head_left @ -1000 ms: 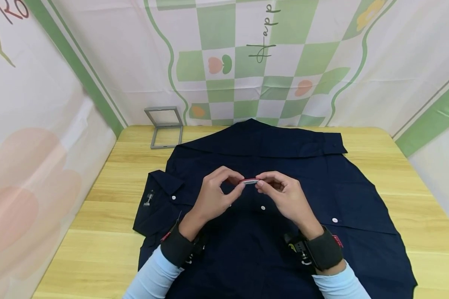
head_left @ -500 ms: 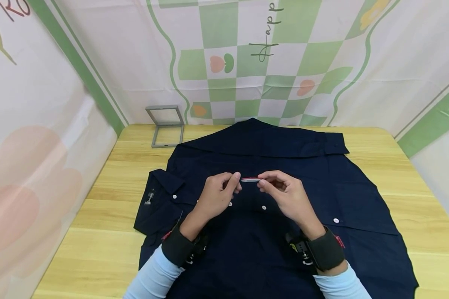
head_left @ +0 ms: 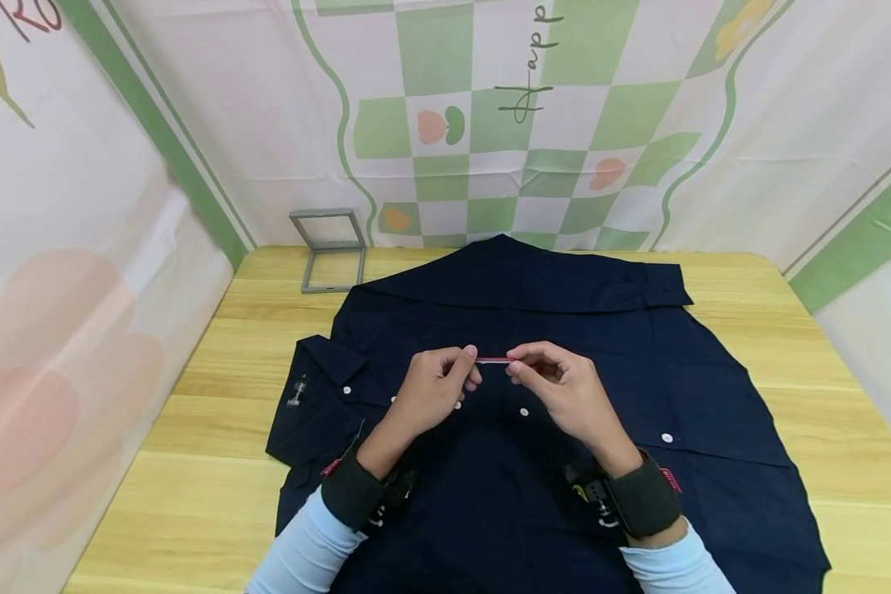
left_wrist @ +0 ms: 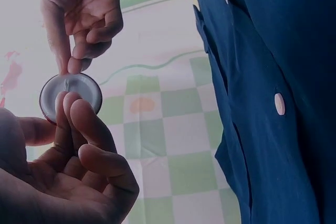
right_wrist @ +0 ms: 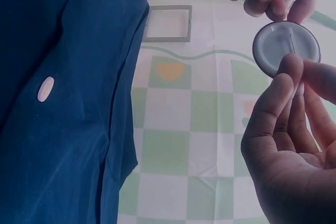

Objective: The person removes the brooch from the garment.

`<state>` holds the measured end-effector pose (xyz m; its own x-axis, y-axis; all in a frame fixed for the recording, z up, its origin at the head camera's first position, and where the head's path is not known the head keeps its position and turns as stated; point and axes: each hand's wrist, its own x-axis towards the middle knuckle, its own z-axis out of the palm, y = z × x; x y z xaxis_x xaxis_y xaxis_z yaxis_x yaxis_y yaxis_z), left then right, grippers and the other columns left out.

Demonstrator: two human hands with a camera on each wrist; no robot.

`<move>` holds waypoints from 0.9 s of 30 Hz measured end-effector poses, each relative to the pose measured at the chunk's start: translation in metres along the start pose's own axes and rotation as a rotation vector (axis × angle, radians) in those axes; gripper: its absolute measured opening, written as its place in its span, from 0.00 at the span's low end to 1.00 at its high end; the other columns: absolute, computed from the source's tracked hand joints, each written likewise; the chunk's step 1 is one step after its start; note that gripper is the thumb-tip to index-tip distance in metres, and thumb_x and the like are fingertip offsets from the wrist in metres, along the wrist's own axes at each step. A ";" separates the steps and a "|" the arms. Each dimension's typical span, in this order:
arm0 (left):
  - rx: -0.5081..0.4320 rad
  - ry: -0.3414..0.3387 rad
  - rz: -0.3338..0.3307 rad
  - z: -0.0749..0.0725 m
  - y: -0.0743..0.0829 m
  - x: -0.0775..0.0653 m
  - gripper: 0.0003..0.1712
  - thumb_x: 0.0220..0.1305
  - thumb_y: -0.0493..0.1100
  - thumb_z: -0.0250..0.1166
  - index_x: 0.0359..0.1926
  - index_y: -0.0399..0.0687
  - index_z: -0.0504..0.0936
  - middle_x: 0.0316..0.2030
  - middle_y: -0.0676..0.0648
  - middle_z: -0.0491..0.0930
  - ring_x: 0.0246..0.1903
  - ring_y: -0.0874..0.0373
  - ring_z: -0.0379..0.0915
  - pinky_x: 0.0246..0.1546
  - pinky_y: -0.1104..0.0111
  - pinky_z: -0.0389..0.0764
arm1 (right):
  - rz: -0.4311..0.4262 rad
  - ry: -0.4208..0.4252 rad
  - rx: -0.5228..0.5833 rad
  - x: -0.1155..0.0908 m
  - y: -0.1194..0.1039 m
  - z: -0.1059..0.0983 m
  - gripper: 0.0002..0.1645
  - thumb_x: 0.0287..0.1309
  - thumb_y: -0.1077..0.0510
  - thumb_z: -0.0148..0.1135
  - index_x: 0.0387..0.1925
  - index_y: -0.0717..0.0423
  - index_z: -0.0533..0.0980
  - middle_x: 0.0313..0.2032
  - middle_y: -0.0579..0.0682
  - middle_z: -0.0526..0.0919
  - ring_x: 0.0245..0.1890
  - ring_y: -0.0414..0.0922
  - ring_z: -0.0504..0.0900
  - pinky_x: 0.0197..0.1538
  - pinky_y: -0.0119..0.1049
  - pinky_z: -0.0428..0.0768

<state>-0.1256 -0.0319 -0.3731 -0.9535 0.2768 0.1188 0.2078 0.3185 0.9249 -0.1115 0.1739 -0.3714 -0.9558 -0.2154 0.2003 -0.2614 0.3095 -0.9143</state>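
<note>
A round pin badge (head_left: 493, 360), red at its edge, is held above the navy shirt (head_left: 505, 511). Its pale back (left_wrist: 50, 95) with a thin pin shows in the left wrist view. My left hand (head_left: 431, 388) pinches the badge at its left side, fingertips on the back near the pin. From the other side my right hand (head_left: 564, 388) pinches it between thumb and fingers. In the right wrist view the badge (right_wrist: 268, 51) hides none of the pin's straight upper length, but the right fingertips cover its lower end. The shirt lies spread under both hands.
A grey folding frame (head_left: 334, 290) stands at the table's back left, beside the shirt. The wooden table (head_left: 186, 445) shows around the shirt. A checkered cloth (head_left: 438, 177) hangs behind it. White buttons (head_left: 667, 438) dot the shirt.
My left thumb has shifted upward at the badge's left edge, its fingers curling lower. The badge has tilted, so it now looks thinner from above. The right hand has barely moved.
</note>
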 end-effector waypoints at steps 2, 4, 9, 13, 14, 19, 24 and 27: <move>-0.007 0.000 -0.013 0.000 0.000 0.000 0.24 0.76 0.46 0.50 0.26 0.40 0.83 0.25 0.42 0.83 0.20 0.62 0.75 0.24 0.71 0.79 | 0.002 -0.006 0.000 0.000 0.000 0.000 0.12 0.66 0.62 0.60 0.48 0.63 0.79 0.38 0.58 0.85 0.36 0.33 0.84 0.40 0.30 0.83; -0.013 -0.001 -0.027 0.000 0.000 0.001 0.23 0.76 0.45 0.50 0.27 0.40 0.83 0.26 0.42 0.83 0.20 0.63 0.74 0.24 0.71 0.79 | 0.003 -0.010 -0.004 0.000 0.000 0.001 0.11 0.66 0.62 0.60 0.48 0.62 0.79 0.39 0.58 0.85 0.36 0.33 0.84 0.40 0.29 0.82; -0.034 -0.009 -0.050 0.001 -0.001 0.002 0.22 0.76 0.44 0.51 0.30 0.39 0.84 0.27 0.42 0.83 0.19 0.63 0.73 0.23 0.71 0.78 | 0.002 -0.011 -0.013 0.000 0.000 0.000 0.11 0.65 0.62 0.61 0.48 0.61 0.80 0.40 0.57 0.85 0.36 0.34 0.84 0.40 0.28 0.82; -0.049 -0.014 -0.073 0.000 -0.001 0.003 0.21 0.76 0.45 0.51 0.31 0.39 0.84 0.27 0.42 0.83 0.19 0.61 0.73 0.22 0.71 0.77 | -0.002 -0.015 -0.013 0.000 -0.001 0.001 0.12 0.65 0.63 0.61 0.48 0.61 0.79 0.40 0.58 0.84 0.36 0.34 0.83 0.40 0.27 0.82; -0.050 -0.014 -0.078 0.000 -0.001 0.003 0.21 0.76 0.45 0.51 0.31 0.39 0.84 0.27 0.42 0.83 0.19 0.61 0.73 0.22 0.72 0.76 | -0.004 -0.017 -0.014 0.000 -0.001 0.002 0.12 0.64 0.63 0.61 0.49 0.61 0.79 0.40 0.58 0.84 0.36 0.33 0.83 0.40 0.27 0.81; -0.042 -0.004 -0.088 -0.004 -0.001 0.003 0.19 0.75 0.45 0.52 0.32 0.40 0.83 0.27 0.43 0.83 0.19 0.61 0.73 0.21 0.71 0.75 | -0.024 -0.028 -0.019 0.001 -0.001 0.005 0.13 0.65 0.63 0.61 0.50 0.61 0.78 0.39 0.58 0.83 0.35 0.33 0.82 0.39 0.27 0.81; -0.038 0.000 -0.079 -0.008 -0.001 0.003 0.19 0.75 0.46 0.52 0.33 0.40 0.83 0.27 0.43 0.83 0.19 0.63 0.73 0.21 0.70 0.75 | -0.015 -0.008 -0.007 0.001 0.000 0.004 0.16 0.67 0.62 0.59 0.54 0.62 0.75 0.38 0.58 0.83 0.35 0.33 0.83 0.40 0.28 0.81; -0.018 -0.001 -0.056 -0.008 -0.001 0.004 0.20 0.76 0.47 0.52 0.33 0.41 0.83 0.28 0.44 0.83 0.20 0.63 0.73 0.22 0.71 0.75 | 0.027 0.007 -0.011 0.002 0.000 0.003 0.18 0.69 0.59 0.57 0.56 0.62 0.74 0.39 0.59 0.83 0.35 0.33 0.83 0.42 0.28 0.82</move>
<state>-0.1318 -0.0386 -0.3705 -0.9633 0.2602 0.0663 0.1502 0.3176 0.9362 -0.1127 0.1713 -0.3724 -0.9633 -0.2006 0.1782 -0.2371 0.3256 -0.9153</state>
